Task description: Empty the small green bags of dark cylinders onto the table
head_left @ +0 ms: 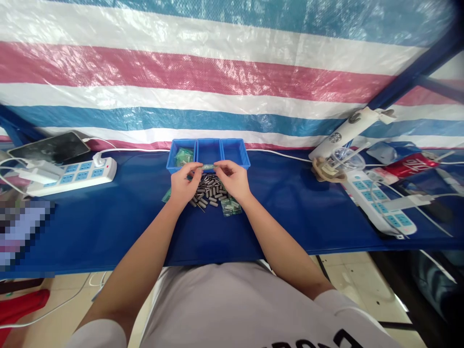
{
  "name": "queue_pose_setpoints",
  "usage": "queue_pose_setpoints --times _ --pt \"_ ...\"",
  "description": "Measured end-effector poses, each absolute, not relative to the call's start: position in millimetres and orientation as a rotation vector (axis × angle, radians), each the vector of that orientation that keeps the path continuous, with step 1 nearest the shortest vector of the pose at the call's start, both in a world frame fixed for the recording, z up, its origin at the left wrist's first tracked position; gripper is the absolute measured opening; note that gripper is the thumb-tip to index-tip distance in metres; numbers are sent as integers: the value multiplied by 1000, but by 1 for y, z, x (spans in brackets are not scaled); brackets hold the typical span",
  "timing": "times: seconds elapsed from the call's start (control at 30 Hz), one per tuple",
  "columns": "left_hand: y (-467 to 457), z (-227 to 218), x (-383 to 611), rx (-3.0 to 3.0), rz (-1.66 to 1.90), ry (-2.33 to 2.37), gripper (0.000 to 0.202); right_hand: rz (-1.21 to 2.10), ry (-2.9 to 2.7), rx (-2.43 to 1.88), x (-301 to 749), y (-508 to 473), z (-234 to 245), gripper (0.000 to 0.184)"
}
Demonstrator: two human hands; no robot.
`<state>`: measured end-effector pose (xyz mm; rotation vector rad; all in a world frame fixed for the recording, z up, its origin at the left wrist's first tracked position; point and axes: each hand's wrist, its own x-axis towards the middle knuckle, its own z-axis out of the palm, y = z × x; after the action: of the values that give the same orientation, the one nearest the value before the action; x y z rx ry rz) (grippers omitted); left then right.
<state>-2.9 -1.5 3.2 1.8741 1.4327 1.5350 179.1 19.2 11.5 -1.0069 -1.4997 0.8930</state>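
My left hand [186, 182] and my right hand [233, 180] meet over the table, each pinching one end of a small clear greenish plastic packet [208, 167]. What lies inside the packet is too small to make out. Below my hands is a loose pile of small grey metal cylinders [213, 197], some with thin pins. Another green-tinted packet [231, 208] with pieces in it lies by my right hand, and part of one more [166, 195] shows beside my left wrist. Just behind my hands stands a blue three-compartment bin [235, 141]; similar packets [183, 156] fill its left compartment.
White power strips lie on the left [81, 174] and right [380, 205] of the blue table [213, 241]. A dark tablet-like device [54, 147] rests at the back left. On the right are a white tumbler [340, 135], a plastic cup [348, 159] and a red can [411, 166].
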Motion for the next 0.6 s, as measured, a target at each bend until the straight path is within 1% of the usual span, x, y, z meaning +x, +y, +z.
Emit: queue_pose_setpoints --times 0.1,0.2,0.4,0.6 --pt "-2 5 -5 1900 1554 1436 29 1006 -1433 -972 180 20 15 23" --pt "-2 4 -6 1876 1567 1408 33 1023 -1390 -971 180 22 17 24" --pt "-3 7 -3 1868 1599 1367 27 1059 -1339 -959 179 22 16 26" --pt "-5 6 5 1848 1657 1485 16 1009 -1324 -945 176 21 10 21"
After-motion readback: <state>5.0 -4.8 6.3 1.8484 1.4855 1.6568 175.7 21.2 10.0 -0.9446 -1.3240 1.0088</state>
